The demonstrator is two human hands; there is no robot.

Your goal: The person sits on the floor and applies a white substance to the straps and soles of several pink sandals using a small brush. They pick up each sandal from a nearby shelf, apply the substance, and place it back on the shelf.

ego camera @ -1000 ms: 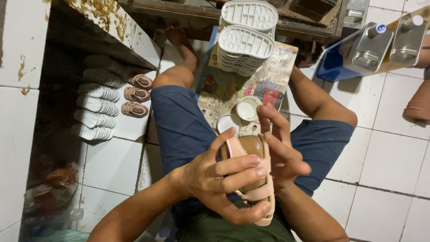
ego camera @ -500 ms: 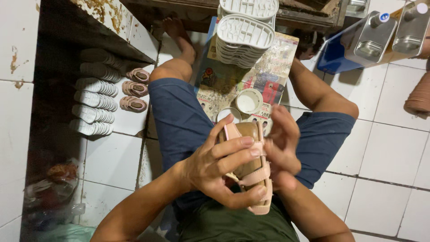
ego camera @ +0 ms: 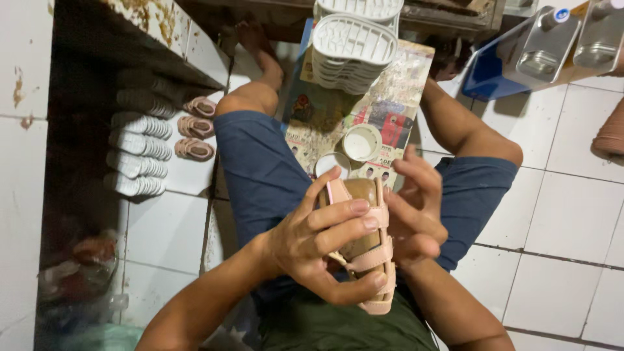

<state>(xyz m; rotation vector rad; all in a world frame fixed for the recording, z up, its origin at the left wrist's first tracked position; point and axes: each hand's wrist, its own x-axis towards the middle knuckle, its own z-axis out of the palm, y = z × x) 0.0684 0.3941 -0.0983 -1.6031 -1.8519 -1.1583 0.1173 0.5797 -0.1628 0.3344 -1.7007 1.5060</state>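
Observation:
My left hand (ego camera: 318, 244) grips a small pink sandal (ego camera: 367, 260) with a brown insole, fingers wrapped across its straps. My right hand (ego camera: 413, 208) rests against the sandal's right side with fingers spread and curled at the strap. I hold the sandal over my lap, above blue shorts. Two small round white cups (ego camera: 361, 142) sit on a printed paper sheet (ego camera: 325, 104) between my legs, just beyond the sandal.
Stacked white shoe soles (ego camera: 351, 49) stand on the paper ahead. White soles (ego camera: 136, 153) and finished pink sandals (ego camera: 195, 127) lie in rows on the tiled floor at left, under a dark shelf. Metal tins (ego camera: 543, 52) and a blue box (ego camera: 484, 75) sit at upper right.
The sandal and both hands have stayed over my lap; my right fingers have shifted slightly on the sandal's side, and the view has moved a little.

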